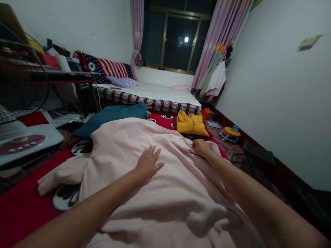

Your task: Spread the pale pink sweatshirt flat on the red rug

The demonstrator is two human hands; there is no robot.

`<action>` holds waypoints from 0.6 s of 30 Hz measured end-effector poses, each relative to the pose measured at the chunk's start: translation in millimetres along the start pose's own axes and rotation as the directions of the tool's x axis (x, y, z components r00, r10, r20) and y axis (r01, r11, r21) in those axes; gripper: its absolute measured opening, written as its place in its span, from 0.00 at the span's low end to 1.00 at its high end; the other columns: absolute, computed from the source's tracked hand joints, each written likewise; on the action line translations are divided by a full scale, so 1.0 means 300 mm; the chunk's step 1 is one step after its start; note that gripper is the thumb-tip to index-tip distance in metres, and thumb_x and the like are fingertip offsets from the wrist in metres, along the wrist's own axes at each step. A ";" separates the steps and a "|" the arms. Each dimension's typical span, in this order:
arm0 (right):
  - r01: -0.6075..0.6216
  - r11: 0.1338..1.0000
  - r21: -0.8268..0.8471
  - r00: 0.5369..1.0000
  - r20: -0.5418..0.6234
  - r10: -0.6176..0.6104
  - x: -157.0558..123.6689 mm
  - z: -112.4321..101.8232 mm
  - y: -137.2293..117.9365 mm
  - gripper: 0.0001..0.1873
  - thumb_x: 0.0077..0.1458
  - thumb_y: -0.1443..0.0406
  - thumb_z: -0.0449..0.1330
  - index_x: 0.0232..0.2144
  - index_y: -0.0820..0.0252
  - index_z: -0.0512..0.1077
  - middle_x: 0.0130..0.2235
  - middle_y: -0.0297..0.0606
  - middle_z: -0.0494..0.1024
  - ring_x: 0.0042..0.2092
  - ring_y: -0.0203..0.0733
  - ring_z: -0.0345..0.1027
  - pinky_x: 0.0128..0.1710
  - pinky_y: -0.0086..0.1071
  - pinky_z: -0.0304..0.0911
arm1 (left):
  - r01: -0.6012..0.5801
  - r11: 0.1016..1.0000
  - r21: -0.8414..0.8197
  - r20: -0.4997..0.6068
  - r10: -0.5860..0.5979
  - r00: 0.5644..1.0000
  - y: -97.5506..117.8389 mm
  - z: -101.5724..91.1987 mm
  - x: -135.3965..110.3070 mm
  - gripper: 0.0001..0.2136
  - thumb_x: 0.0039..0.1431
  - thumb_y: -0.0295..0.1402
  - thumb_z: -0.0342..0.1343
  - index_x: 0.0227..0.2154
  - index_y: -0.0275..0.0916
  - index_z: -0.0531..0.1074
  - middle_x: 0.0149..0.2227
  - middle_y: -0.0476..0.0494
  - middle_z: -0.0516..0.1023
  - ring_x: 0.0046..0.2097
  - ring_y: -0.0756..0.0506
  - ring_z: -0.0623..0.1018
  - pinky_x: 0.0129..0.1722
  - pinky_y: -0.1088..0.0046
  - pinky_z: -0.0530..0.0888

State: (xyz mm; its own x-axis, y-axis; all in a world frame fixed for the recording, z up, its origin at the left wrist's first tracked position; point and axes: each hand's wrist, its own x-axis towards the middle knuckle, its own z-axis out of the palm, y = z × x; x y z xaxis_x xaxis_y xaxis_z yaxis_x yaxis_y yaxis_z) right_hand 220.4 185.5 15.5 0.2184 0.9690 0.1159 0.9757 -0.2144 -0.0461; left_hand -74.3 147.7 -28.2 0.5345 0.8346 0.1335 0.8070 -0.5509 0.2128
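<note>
Left hand (148, 162) lay flat and open mid-way across the pale pink cotton garment (160, 186), right hand (201, 148) pinched its far edge, so pulling taut evenly seemed smartest.

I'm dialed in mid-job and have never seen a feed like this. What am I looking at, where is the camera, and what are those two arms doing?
There is no machine here: these are a person's two bare arms. The single camera sits on the person's head and looks forward and down, so the arms reach in from the bottom. A pale pink garment lies spread on a red patterned blanket. The left hand rests flat and open on it. The right hand pinches the cloth at its far edge. Beyond lie a folded yellow garment, a teal cloth and a bed under the window.
</note>
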 end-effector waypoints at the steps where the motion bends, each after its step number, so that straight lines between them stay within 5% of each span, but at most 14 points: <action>1: -0.011 1.000 -0.019 1.000 -0.015 0.010 0.010 -0.022 0.014 0.10 0.49 0.65 0.59 0.34 0.59 0.78 0.40 0.48 0.79 0.43 0.52 0.72 0.39 0.36 0.62 | -0.016 1.000 -0.014 -0.010 0.016 1.000 -0.004 0.003 -0.007 0.30 0.63 0.44 0.47 0.63 0.33 0.54 0.67 0.27 0.49 0.68 0.32 0.49 0.63 0.51 0.52; 6: -0.234 0.972 -0.002 0.938 -0.262 0.226 0.103 -0.135 0.120 0.18 0.58 0.61 0.51 0.44 0.65 0.74 0.44 0.56 0.76 0.47 0.57 0.69 0.43 0.42 0.61 | -0.141 0.986 -0.090 0.000 0.141 0.990 -0.004 -0.008 -0.005 0.34 0.58 0.47 0.55 0.64 0.40 0.54 0.69 0.32 0.43 0.68 0.32 0.46 0.64 0.51 0.51; 11: -0.307 0.945 0.108 0.874 -0.361 0.325 0.127 -0.111 0.105 0.17 0.56 0.69 0.52 0.47 0.66 0.71 0.49 0.55 0.71 0.48 0.54 0.68 0.43 0.39 0.61 | -0.231 0.967 -0.102 0.130 0.244 0.961 -0.002 0.026 0.002 0.33 0.59 0.52 0.49 0.64 0.45 0.53 0.68 0.35 0.46 0.68 0.35 0.48 0.64 0.51 0.49; 15: 0.011 0.999 0.047 0.878 -0.478 0.013 0.026 -0.045 -0.038 0.21 0.53 0.70 0.54 0.51 0.64 0.66 0.56 0.52 0.66 0.53 0.53 0.62 0.49 0.39 0.58 | -0.238 0.965 -0.111 0.100 0.249 0.963 -0.002 0.022 0.001 0.33 0.57 0.54 0.51 0.63 0.45 0.57 0.68 0.36 0.48 0.67 0.34 0.51 0.63 0.49 0.51; 18: 0.338 0.941 0.021 0.903 -0.291 -0.317 -0.086 -0.001 -0.139 0.14 0.57 0.66 0.52 0.45 0.59 0.70 0.49 0.46 0.73 0.48 0.47 0.66 0.48 0.35 0.59 | -0.258 0.947 -0.190 0.027 0.268 0.963 -0.012 -0.032 0.039 0.22 0.59 0.50 0.52 0.52 0.45 0.72 0.60 0.40 0.66 0.60 0.36 0.66 0.58 0.57 0.63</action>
State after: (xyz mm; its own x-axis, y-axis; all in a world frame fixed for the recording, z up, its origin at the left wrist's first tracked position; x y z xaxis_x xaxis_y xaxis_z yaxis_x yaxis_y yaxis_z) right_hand 173.9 169.4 14.7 -0.1065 0.9069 0.4078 0.9915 0.1279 -0.0254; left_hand -73.3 159.6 -18.2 0.7375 0.6561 0.1598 0.5786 -0.7360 0.3515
